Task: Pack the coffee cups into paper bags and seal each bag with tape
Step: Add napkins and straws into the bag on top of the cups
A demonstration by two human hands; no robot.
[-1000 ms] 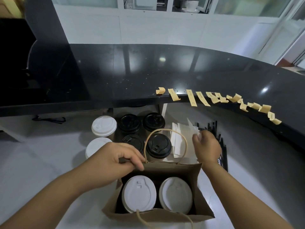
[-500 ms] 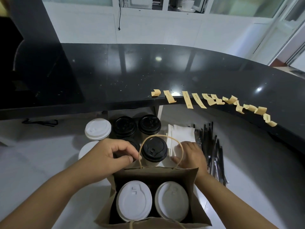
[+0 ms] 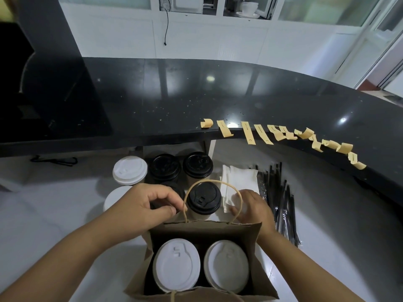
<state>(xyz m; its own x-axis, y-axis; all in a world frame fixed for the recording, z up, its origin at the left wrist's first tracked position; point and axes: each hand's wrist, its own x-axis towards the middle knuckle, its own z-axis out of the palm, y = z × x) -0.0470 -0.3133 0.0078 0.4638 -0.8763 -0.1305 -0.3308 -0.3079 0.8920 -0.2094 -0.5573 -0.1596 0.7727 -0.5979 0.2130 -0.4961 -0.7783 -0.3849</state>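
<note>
Behind the loaded paper bag (image 3: 202, 232), my left hand (image 3: 150, 205) pinches its handle (image 3: 212, 184) while my right hand (image 3: 253, 207) lies flat-fingered on the napkins (image 3: 239, 179); I judge next: pinch one napkin, then tape.

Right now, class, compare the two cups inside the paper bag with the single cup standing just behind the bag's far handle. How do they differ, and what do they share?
1. The two bagged cups have white lids; the cup behind the handle has a black lid.
2. The bagged cups sit inside the paper bag; the black-lidded cup stands outside on the white surface.
3. The bagged cups' sides are hidden; the outside cup's pale side shows.

Shared: all stand upright with lids on.
</note>
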